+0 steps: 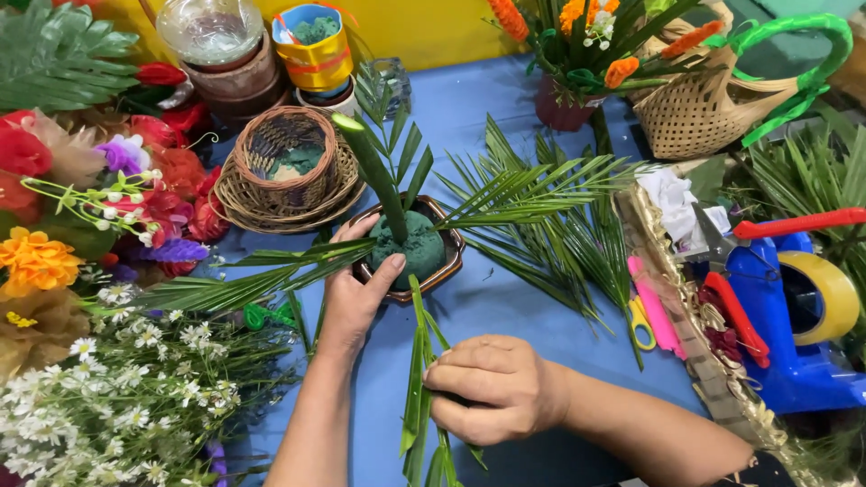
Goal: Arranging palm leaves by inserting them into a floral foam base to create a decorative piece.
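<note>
I see my left hand (356, 293) resting against the near-left side of the green foam (410, 248), thumb on its top, steadying it in the brown dish (448, 257) on the blue table (505, 307). Palm fronds (532, 194) stick out of the foam to the left and right, and a thick green stem (374, 171) stands up from its top, leaning far-left. My right hand (496, 388) is nearer, closed in a fist around a frond (417, 370) whose tip touches the dish's near edge. A wicker basket (289, 167) sits just far-left of the dish. White daisies (117, 406) lie near left; scissors (642, 320) and a blue tape dispenser (798, 316) lie right.
</note>
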